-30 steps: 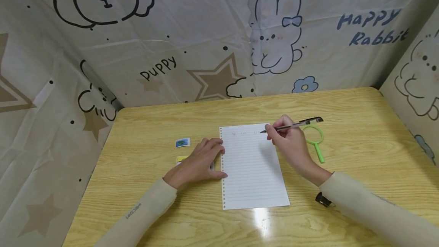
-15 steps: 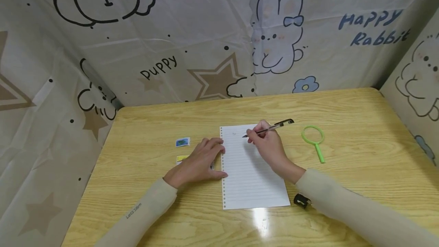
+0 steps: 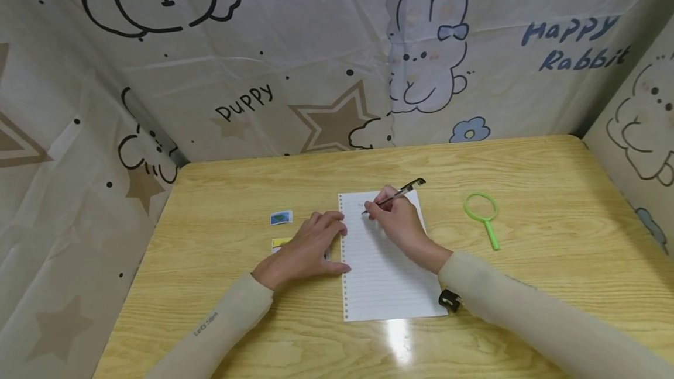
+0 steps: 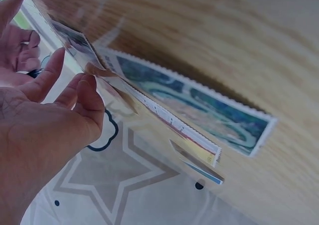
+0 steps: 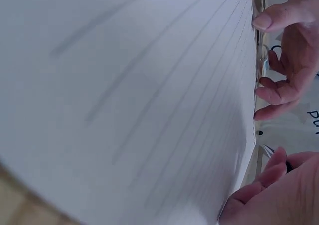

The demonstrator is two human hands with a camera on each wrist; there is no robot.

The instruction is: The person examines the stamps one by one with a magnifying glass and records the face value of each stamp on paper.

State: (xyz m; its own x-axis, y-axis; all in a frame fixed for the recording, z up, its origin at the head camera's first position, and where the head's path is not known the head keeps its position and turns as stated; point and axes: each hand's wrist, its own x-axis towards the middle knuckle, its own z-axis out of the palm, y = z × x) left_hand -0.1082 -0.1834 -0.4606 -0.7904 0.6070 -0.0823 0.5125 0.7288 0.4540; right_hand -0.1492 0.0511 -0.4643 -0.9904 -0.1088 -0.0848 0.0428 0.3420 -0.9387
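On a sheet of lined paper (image 3: 389, 291) with a punched left margin, my right hand (image 3: 400, 221) pinches a black-capped pen (image 3: 402, 190), its tip just below faint writing near the top left. My left hand (image 3: 310, 247) rests with spread, bent fingertips and thumb along the paper's left edge. Beside and partly beneath that hand lie postage stamps: a blue one (image 3: 281, 217) and a yellow one (image 3: 279, 243) in the head view, and a larger teal one (image 4: 194, 103) in the left wrist view.
A green magnifying glass (image 3: 491, 233) lies right of the paper on the wooden table (image 3: 547, 192). A black wrist device (image 3: 450, 300) sits under the right sleeve. A printed cloth (image 3: 253, 16) hangs behind and at both sides.
My right hand has moved left with the pen, from the top right of the paper toward its left side, uncovering the magnifying glass. My left hand stays in place.
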